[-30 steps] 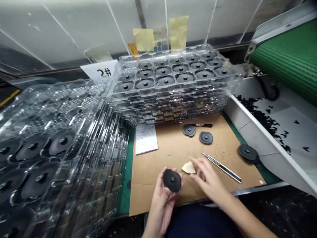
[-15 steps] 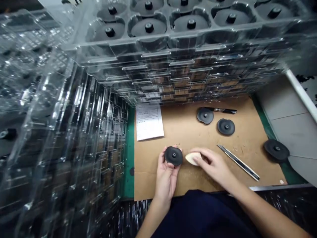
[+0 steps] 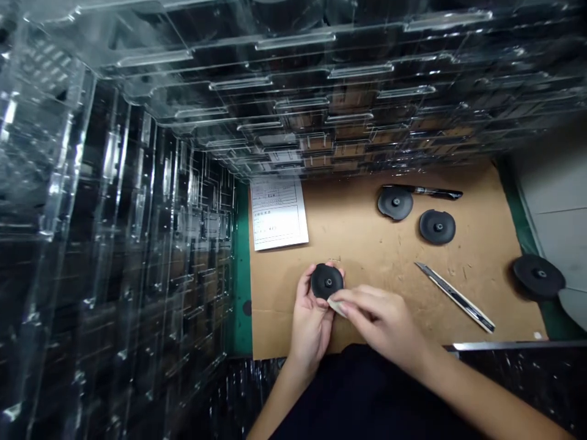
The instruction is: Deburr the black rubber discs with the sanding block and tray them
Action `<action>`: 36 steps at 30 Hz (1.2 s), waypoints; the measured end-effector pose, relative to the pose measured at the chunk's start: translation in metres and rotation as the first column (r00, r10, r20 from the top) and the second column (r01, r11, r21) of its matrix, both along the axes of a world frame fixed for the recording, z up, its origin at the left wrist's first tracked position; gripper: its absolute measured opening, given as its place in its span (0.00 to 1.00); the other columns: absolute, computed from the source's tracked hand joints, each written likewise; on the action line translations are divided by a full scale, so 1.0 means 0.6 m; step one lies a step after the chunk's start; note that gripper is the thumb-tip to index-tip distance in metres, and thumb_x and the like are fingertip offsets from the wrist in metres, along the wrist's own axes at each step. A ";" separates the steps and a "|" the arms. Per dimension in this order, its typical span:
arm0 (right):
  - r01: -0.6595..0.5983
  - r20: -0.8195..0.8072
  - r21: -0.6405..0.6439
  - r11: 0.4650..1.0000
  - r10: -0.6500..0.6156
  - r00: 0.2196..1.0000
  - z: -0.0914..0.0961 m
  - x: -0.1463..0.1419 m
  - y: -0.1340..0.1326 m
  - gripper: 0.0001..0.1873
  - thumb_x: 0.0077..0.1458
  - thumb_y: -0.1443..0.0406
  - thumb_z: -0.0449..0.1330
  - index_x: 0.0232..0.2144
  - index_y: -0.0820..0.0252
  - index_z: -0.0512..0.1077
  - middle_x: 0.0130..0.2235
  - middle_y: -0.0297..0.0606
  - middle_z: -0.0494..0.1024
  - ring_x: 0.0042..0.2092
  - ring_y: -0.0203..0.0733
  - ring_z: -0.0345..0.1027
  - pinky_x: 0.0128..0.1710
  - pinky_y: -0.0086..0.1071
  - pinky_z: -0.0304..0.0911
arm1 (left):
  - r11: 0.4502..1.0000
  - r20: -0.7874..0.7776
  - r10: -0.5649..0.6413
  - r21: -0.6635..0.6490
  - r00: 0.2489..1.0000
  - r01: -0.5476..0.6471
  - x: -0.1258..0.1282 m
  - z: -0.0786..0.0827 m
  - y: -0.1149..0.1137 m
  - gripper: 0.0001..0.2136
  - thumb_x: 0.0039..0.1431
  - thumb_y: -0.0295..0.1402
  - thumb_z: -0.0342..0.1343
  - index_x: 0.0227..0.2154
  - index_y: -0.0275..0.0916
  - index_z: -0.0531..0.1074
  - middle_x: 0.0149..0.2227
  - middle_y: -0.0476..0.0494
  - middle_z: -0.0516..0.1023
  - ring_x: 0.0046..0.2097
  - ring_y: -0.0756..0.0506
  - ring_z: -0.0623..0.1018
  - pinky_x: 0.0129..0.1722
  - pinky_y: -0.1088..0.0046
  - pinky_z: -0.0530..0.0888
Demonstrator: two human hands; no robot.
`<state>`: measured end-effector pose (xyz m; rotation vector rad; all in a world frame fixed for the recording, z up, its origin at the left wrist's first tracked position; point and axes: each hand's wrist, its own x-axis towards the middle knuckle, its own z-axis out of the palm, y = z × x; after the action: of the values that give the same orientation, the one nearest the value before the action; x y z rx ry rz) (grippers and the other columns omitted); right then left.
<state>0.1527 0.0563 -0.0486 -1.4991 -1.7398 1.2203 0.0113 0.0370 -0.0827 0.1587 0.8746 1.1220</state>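
Observation:
My left hand (image 3: 308, 318) grips a round black disc (image 3: 326, 281) with a small hub in its middle, held just above the brown cardboard sheet (image 3: 367, 256). My right hand (image 3: 380, 321) pinches a small cream-coloured wedge piece (image 3: 336, 305) and presses its edge against the lower rim of that disc. Most of the wedge is hidden under my fingers.
Two more black discs (image 3: 395, 203) (image 3: 437, 227) lie further back beside a black pen (image 3: 435, 193). A third disc (image 3: 538, 276) sits at the right edge. A thin metal blade (image 3: 454, 297) lies right of my hands. A printed paper (image 3: 279, 213) lies left. Stacked clear trays (image 3: 114, 214) wall off left and back.
My view has dropped lower and closer to the table. My right hand picked the cream wedge off the cardboard and brought it left against the disc in my left hand.

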 end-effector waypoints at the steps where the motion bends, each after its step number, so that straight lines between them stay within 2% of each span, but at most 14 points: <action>1: 0.015 0.011 -0.004 1.000 -0.015 1.000 0.000 0.001 0.001 0.11 0.59 0.67 0.54 0.41 0.55 0.74 0.35 0.34 0.78 0.34 0.34 0.71 0.35 0.26 0.66 | 1.000 -0.013 0.007 0.008 1.000 -0.007 0.000 0.000 0.000 0.21 0.53 0.31 0.59 0.50 0.47 0.62 0.56 0.40 0.67 0.58 0.39 0.67 0.56 0.61 0.65; 3: 0.057 0.043 0.004 0.998 -0.057 0.997 -0.001 0.001 0.003 0.11 0.59 0.67 0.53 0.41 0.57 0.74 0.36 0.36 0.78 0.35 0.37 0.71 0.38 0.29 0.66 | 0.999 -0.039 0.028 0.019 0.999 -0.027 0.000 0.000 0.000 0.21 0.53 0.31 0.60 0.50 0.46 0.63 0.55 0.40 0.68 0.59 0.41 0.66 0.55 0.65 0.65; 5: 0.037 0.031 0.019 0.999 -0.038 0.999 -0.001 0.001 0.004 0.12 0.60 0.67 0.52 0.42 0.58 0.74 0.37 0.38 0.78 0.38 0.38 0.71 0.40 0.30 0.66 | 1.000 -0.034 0.020 0.007 0.999 -0.019 0.001 0.001 -0.001 0.21 0.53 0.31 0.60 0.50 0.47 0.63 0.56 0.40 0.68 0.58 0.40 0.67 0.56 0.64 0.65; 8: -0.007 0.018 -0.001 1.000 0.007 1.000 0.000 0.001 0.005 0.12 0.59 0.66 0.53 0.42 0.55 0.74 0.35 0.35 0.78 0.34 0.35 0.71 0.36 0.27 0.66 | 1.000 -0.019 -0.003 -0.010 1.000 0.003 0.002 0.002 0.000 0.22 0.53 0.32 0.60 0.50 0.48 0.62 0.56 0.40 0.67 0.57 0.39 0.68 0.56 0.60 0.64; 10: 0.039 0.049 -0.020 0.999 -0.038 0.998 -0.001 0.001 0.004 0.11 0.59 0.66 0.54 0.41 0.54 0.74 0.35 0.34 0.78 0.32 0.35 0.71 0.34 0.27 0.66 | 1.000 -0.052 0.016 0.000 0.999 -0.016 0.002 0.002 0.000 0.22 0.52 0.32 0.61 0.50 0.47 0.63 0.56 0.40 0.67 0.58 0.41 0.66 0.57 0.63 0.64; 12: 0.069 0.066 -0.010 0.998 -0.068 0.995 0.000 -0.001 0.001 0.11 0.59 0.67 0.54 0.42 0.56 0.74 0.37 0.35 0.78 0.36 0.36 0.71 0.38 0.28 0.66 | 1.000 -0.068 0.025 0.007 0.997 -0.024 0.002 0.001 0.000 0.23 0.51 0.33 0.61 0.50 0.47 0.63 0.55 0.40 0.68 0.58 0.41 0.66 0.57 0.65 0.64; 15: 0.016 0.033 0.009 1.000 -0.017 0.999 0.001 -0.002 -0.001 0.11 0.59 0.67 0.54 0.41 0.55 0.74 0.37 0.34 0.78 0.36 0.35 0.71 0.38 0.27 0.66 | 1.000 -0.046 -0.012 -0.001 0.999 0.012 0.001 0.001 0.001 0.23 0.51 0.35 0.61 0.50 0.48 0.62 0.56 0.40 0.67 0.58 0.39 0.67 0.57 0.59 0.63; 18: 0.042 0.051 0.029 0.999 -0.043 0.998 -0.005 0.007 0.019 0.10 0.58 0.66 0.55 0.38 0.55 0.76 0.34 0.32 0.78 0.33 0.35 0.71 0.34 0.26 0.65 | 1.000 -0.072 -0.006 0.009 0.997 0.007 0.000 0.000 0.000 0.24 0.50 0.35 0.63 0.50 0.48 0.63 0.56 0.40 0.67 0.59 0.38 0.65 0.57 0.57 0.62; 21: 0.099 0.080 0.062 0.993 -0.104 0.991 -0.007 0.013 0.045 0.11 0.59 0.65 0.53 0.40 0.57 0.75 0.37 0.35 0.78 0.37 0.37 0.71 0.37 0.29 0.65 | 1.000 -0.095 0.021 0.016 0.995 -0.020 0.001 -0.002 -0.001 0.24 0.49 0.34 0.63 0.50 0.48 0.64 0.55 0.41 0.69 0.59 0.39 0.66 0.57 0.60 0.63; 24: -0.012 0.071 0.111 0.994 0.004 0.997 0.002 0.003 0.052 0.12 0.60 0.67 0.51 0.43 0.58 0.73 0.40 0.37 0.77 0.40 0.38 0.71 0.41 0.30 0.65 | 0.999 -0.091 0.035 0.018 0.995 -0.034 0.001 -0.004 -0.003 0.24 0.50 0.34 0.63 0.51 0.47 0.65 0.54 0.42 0.69 0.58 0.41 0.67 0.56 0.65 0.66; 27: -0.145 0.080 0.107 0.984 0.136 0.987 0.010 -0.012 0.045 0.12 0.59 0.68 0.52 0.41 0.58 0.74 0.37 0.37 0.77 0.38 0.38 0.71 0.39 0.30 0.66 | 0.999 -0.075 0.033 0.024 0.997 -0.031 0.000 -0.006 -0.003 0.24 0.51 0.33 0.62 0.51 0.46 0.65 0.53 0.42 0.70 0.56 0.43 0.69 0.54 0.67 0.67; 32: -0.124 0.063 0.150 0.981 0.116 0.991 0.000 -0.003 0.030 0.13 0.60 0.68 0.50 0.42 0.59 0.74 0.37 0.40 0.77 0.40 0.39 0.70 0.42 0.32 0.65 | 0.999 -0.061 0.026 0.041 0.998 -0.024 -0.002 -0.006 0.000 0.24 0.52 0.32 0.61 0.52 0.46 0.64 0.54 0.41 0.70 0.55 0.44 0.70 0.53 0.69 0.68; 36: -0.059 0.071 0.096 0.994 0.053 0.996 -0.004 0.024 0.029 0.10 0.59 0.65 0.54 0.39 0.56 0.75 0.31 0.35 0.76 0.32 0.35 0.69 0.34 0.28 0.65 | 0.999 -0.060 0.014 0.049 0.998 -0.011 0.000 -0.006 0.000 0.25 0.50 0.34 0.62 0.52 0.45 0.64 0.55 0.38 0.69 0.56 0.41 0.69 0.56 0.64 0.65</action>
<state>0.1674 0.0736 -0.0507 -1.4590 -1.8702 1.1059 0.0114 0.0371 -0.0861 0.2288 0.9035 1.1559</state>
